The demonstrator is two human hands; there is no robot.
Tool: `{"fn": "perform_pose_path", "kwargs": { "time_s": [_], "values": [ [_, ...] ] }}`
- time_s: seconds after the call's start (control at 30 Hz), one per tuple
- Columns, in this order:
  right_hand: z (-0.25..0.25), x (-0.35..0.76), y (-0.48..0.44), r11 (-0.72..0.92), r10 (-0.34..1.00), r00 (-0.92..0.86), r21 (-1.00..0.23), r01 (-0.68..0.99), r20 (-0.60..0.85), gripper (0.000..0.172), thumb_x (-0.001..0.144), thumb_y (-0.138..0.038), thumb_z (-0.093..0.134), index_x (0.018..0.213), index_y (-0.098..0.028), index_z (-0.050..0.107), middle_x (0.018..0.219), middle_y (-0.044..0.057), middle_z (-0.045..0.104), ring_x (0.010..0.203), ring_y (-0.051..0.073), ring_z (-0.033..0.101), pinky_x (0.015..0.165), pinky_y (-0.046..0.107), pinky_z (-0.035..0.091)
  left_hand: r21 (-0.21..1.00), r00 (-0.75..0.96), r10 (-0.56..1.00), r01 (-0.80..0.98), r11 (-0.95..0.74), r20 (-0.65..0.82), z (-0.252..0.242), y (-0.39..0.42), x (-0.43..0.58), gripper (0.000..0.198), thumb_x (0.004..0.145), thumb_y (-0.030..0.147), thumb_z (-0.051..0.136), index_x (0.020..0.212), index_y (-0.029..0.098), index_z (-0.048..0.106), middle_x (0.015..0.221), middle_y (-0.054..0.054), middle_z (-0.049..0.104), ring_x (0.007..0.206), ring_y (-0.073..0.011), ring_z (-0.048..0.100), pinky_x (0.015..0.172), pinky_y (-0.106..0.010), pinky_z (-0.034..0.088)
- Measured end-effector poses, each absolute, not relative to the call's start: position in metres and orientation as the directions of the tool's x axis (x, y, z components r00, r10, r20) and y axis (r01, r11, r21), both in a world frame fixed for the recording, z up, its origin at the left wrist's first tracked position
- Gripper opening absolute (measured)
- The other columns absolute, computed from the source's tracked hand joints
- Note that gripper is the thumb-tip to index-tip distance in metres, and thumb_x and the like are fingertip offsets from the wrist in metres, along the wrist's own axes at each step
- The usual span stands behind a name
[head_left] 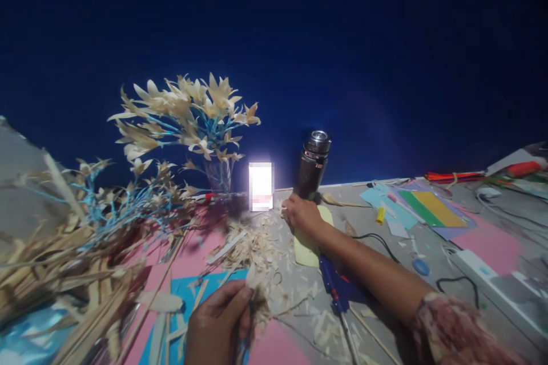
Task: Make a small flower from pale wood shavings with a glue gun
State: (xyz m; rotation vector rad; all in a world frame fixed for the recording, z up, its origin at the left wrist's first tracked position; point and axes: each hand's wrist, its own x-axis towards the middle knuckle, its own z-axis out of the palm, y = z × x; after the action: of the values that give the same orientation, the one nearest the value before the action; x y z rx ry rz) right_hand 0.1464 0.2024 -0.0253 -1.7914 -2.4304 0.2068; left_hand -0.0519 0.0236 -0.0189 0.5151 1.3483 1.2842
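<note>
My left hand (222, 319) is at the bottom centre, thumb and finger pinched on a pale dried husk piece (256, 278) that sticks up from the fingertips. My right hand (302, 214) reaches forward to the foot of a dark flask (314, 165). Its fingers are curled together; what they hold, if anything, I cannot make out. Under the right wrist lies a pale yellow sheet (306, 251). A blue-handled tool (329, 279) with a thin metal shaft lies below the right forearm. Between the hands, pale scraps and shavings (252, 248) are scattered.
Cream flowers on blue stems (188, 108) stand in a clear vase (219, 174); more lie left above dried husk strips (98, 296). A bright light (261, 185) glows at the wall. On the right are coloured sheets (432, 208), a yellow cap (380, 215) and a white power strip (492, 285).
</note>
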Motion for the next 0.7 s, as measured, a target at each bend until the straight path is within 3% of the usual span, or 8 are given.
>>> {"fn": "perform_pose_path", "kwargs": {
  "time_s": [0.17, 0.33, 0.57, 0.7],
  "values": [
    [-0.031, 0.136, 0.217, 0.365, 0.929, -0.370, -0.142, 0.920, -0.008, 0.024, 0.099, -0.021, 0.050, 0.112, -0.022, 0.070, 0.119, 0.012, 0.064, 0.092, 0.023, 0.068, 0.069, 0.029, 0.042, 0.836, -0.213, 0.856, -0.416, 0.356, -0.471, -0.024, 0.027, -0.060, 0.041, 0.055, 0.046, 0.089, 0.076, 0.014, 0.072, 0.040, 0.004, 0.050, 0.040, -0.0092, 0.040, 0.043, -0.020, 0.030],
    [-0.038, 0.134, 0.221, 0.353, 0.933, -0.361, -0.203, 0.913, 0.000, 0.022, 0.100, -0.025, 0.052, 0.102, -0.019, 0.073, 0.116, 0.013, 0.063, 0.091, 0.023, 0.067, 0.070, 0.029, 0.043, 0.829, -0.208, 0.857, -0.437, 0.350, -0.471, -0.025, 0.027, -0.063, 0.042, 0.056, 0.046, 0.089, 0.077, 0.015, 0.072, 0.040, 0.004, 0.050, 0.040, -0.0089, 0.039, 0.044, -0.020, 0.030],
    [-0.043, 0.145, 0.224, 0.299, 0.954, -0.271, -0.518, 0.801, 0.131, 0.017, 0.094, -0.021, 0.058, 0.100, -0.022, 0.074, 0.119, 0.007, 0.066, 0.106, 0.020, 0.064, 0.086, 0.025, 0.045, 0.797, -0.191, 0.843, -0.481, 0.366, -0.503, -0.028, 0.029, -0.061, 0.042, 0.053, 0.044, 0.092, 0.075, 0.015, 0.071, 0.040, 0.005, 0.049, 0.040, -0.0073, 0.039, 0.043, -0.018, 0.030],
    [-0.050, 0.143, 0.229, 0.158, 0.987, -0.135, -0.731, 0.664, 0.091, 0.018, 0.084, -0.011, 0.057, 0.094, -0.016, 0.072, 0.093, 0.007, 0.073, 0.084, 0.018, 0.069, 0.072, 0.023, 0.048, 0.779, -0.177, 0.842, -0.510, 0.364, -0.510, -0.032, 0.029, -0.059, 0.045, 0.049, 0.042, 0.094, 0.075, 0.014, 0.071, 0.041, 0.005, 0.050, 0.040, -0.0068, 0.040, 0.042, -0.017, 0.030]
  ]
}}
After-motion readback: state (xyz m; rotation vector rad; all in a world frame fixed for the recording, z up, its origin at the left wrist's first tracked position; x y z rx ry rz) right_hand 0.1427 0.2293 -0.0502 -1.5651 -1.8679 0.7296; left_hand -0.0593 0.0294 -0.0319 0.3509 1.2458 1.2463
